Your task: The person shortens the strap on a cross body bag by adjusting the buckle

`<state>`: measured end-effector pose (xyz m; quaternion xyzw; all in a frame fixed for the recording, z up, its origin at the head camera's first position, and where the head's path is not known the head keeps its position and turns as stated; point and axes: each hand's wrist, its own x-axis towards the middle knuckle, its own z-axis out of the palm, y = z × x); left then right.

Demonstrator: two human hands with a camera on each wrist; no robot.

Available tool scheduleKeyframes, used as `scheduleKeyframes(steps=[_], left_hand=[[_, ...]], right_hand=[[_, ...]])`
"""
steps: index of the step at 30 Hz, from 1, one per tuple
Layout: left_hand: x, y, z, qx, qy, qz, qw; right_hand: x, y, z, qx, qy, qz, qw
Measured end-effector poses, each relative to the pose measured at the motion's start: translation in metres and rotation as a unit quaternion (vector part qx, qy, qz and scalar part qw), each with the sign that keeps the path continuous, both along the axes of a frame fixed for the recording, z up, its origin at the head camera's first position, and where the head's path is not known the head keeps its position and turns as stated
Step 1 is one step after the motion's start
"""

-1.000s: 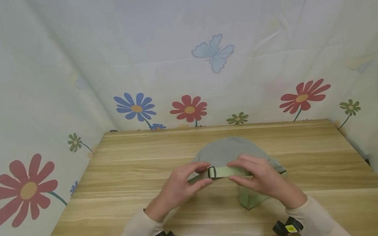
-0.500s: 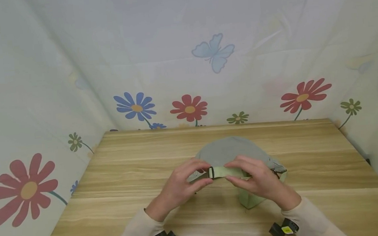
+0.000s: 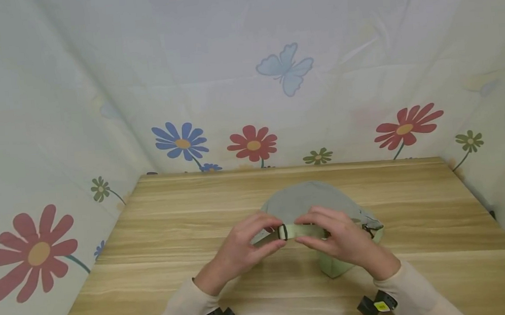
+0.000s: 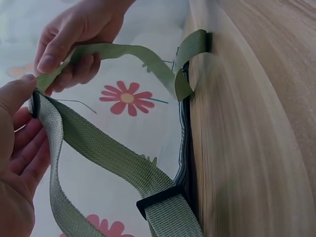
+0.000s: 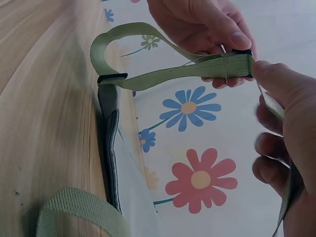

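A grey-green half-round bag [image 3: 309,197] lies on the table, its pale green webbing strap [image 3: 291,231] raised in front of it. My left hand [image 3: 243,242] pinches the strap at a black slide buckle [image 3: 283,232] between thumb and fingers. Just to the right, my right hand [image 3: 345,234] pinches the strap, leaving a short stretch between both hands. In the left wrist view the strap doubles back below the buckle, and a second black buckle [image 4: 163,200] sits lower on it. A black loop [image 5: 112,78] joins strap and bag in the right wrist view.
The wood-grain table [image 3: 185,207] extends around the bag. Behind and beside it hang pale cloth walls [image 3: 209,57] printed with flowers and a butterfly. A loose green strap end [image 3: 334,265] hangs or lies in front of the bag at right. Black wrist cameras are on both sleeves.
My right hand has slid left along the strap, closer to the buckle, so the stretch between the hands is shorter. The left hand and the bag have barely moved.
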<state>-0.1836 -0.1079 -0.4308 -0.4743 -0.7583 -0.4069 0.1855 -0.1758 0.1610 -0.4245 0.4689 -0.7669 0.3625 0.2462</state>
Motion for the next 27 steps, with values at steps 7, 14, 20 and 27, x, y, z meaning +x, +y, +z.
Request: scheduleKeyframes(steps=[7,14,20,27], left_hand=[[0.0006,0.0016,-0.0004,-0.002,0.007,0.000,1.0000],[0.0002,0.0027,-0.0013,-0.002,0.004,-0.007,1.0000],[0.0009,0.0019,-0.0003,0.011,0.000,0.000,0.9999],[0.0014,-0.0014,-0.0001,0.017,-0.015,0.006,0.9997]], right_hand=[[0.0008,-0.0030,-0.0005,-0.002,-0.015,0.018,1.000],[0.0008,-0.0056,0.0036,0.003,-0.010,0.032,0.999],[0.0004,-0.0024,0.0058,0.024,-0.010,0.025,0.999],[-0.0008,0.0030,0.0038,0.040,0.005,0.007,0.999]])
